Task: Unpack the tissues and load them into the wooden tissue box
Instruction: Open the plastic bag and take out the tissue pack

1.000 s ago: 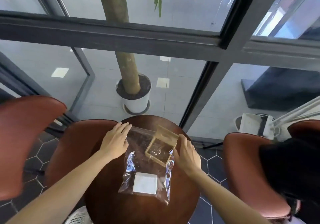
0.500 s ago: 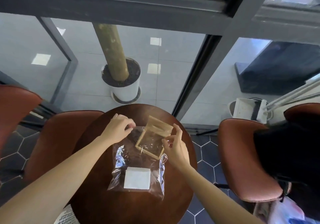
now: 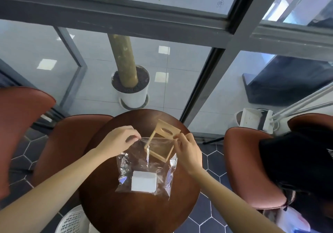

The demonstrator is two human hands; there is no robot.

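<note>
Left hand (image 3: 119,141) and right hand (image 3: 187,149) each pinch the plastic bag (image 3: 144,166) mouth in a closed grip.

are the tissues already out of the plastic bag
No, the white tissues lie inside the clear plastic bag, whose top edge the left hand and right hand are pinching.
</note>
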